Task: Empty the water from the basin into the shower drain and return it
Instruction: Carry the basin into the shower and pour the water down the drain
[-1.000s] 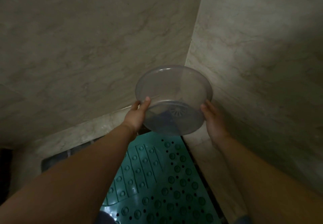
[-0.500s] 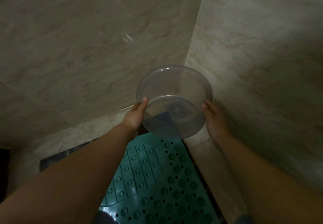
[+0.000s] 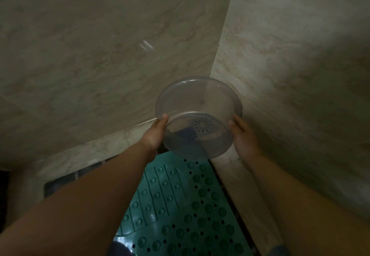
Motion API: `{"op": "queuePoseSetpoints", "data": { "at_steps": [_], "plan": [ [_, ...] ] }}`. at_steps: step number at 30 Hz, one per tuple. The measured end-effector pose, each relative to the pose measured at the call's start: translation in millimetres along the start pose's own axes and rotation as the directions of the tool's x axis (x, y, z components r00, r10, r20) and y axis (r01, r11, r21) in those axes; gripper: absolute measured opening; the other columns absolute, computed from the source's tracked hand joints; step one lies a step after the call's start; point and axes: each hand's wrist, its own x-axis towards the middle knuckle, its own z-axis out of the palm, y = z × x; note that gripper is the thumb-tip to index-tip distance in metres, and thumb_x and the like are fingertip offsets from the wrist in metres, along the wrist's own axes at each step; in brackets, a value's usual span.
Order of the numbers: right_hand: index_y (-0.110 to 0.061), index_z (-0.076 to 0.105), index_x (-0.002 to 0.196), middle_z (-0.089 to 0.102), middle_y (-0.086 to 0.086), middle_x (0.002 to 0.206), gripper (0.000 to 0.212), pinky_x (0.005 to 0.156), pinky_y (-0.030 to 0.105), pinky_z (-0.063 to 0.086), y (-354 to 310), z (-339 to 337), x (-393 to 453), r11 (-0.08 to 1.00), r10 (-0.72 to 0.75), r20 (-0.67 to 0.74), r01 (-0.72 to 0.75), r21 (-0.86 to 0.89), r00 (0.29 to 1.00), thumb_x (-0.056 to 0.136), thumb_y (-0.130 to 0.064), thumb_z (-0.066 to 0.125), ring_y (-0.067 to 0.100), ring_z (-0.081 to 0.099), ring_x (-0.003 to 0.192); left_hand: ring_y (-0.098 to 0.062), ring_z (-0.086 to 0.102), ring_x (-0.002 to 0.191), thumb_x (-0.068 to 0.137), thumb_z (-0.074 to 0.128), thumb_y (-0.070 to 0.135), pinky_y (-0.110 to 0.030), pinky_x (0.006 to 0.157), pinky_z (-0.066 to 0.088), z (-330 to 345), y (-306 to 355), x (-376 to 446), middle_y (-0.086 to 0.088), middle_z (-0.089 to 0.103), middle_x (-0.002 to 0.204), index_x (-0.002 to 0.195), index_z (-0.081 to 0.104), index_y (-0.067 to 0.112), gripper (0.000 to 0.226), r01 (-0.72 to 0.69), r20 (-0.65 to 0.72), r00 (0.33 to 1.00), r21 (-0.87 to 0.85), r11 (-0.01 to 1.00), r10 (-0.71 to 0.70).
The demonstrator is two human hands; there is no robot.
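A clear round plastic basin is held in the air in the shower corner, tilted so its mouth faces away from me and its bottom faces me. My left hand grips its left rim and my right hand grips its right rim. Through the basin's clear bottom shows a round slotted drain cover on the floor in the corner. I see no water in the basin.
Marble walls meet in a corner just behind the basin. A low marble ledge runs along the wall bases. A teal studded anti-slip mat with holes covers the floor below my arms.
The basin and both hands have stayed almost where they were; the view has shifted slightly, and the drain cover shows more fully through the basin's bottom.
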Motion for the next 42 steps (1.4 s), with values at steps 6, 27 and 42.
{"op": "queuePoseSetpoints", "data": {
  "at_steps": [6,27,42],
  "plan": [
    [-0.030,0.045,0.145,0.047,0.000,0.151,0.052,0.093,0.027,0.037,-0.7,-0.7,0.3,1.000,-0.006,-0.008,0.007,0.007,1.000,0.095,-0.043,0.050,0.006,0.044,0.116,-0.027,0.053,0.118,0.086,0.042,0.068,-0.029,0.078,0.048,1.2,0.4,3.3,-0.005,0.048,0.147,0.144,0.042,0.032,0.068,-0.052,-0.033,0.998,0.021,0.998,0.052],
    [-0.029,0.045,0.146,0.045,0.002,0.152,0.055,0.096,0.028,0.036,-7.0,-0.9,-1.8,1.000,0.020,0.013,-0.020,-0.016,1.000,0.094,-0.045,0.051,0.020,0.046,0.134,-0.032,0.052,0.125,0.082,0.045,0.069,-0.039,0.088,0.049,2.3,-0.9,6.9,-0.008,0.050,0.145,0.143,0.043,0.029,0.073,-0.068,-0.063,0.996,-0.006,0.998,0.068],
    [-0.021,0.067,0.087,0.067,0.001,0.102,0.018,0.070,0.028,0.041,-22.4,-6.9,-12.1,0.962,0.203,-0.012,-0.197,0.188,0.979,0.089,-0.020,0.049,0.016,0.061,0.089,-0.020,0.052,0.063,0.087,0.051,0.036,-0.026,0.050,0.048,-12.1,7.5,-21.4,-0.003,0.057,0.078,0.089,0.063,0.014,0.024,0.089,0.005,0.996,-0.206,0.974,-0.090]
  ]
}}
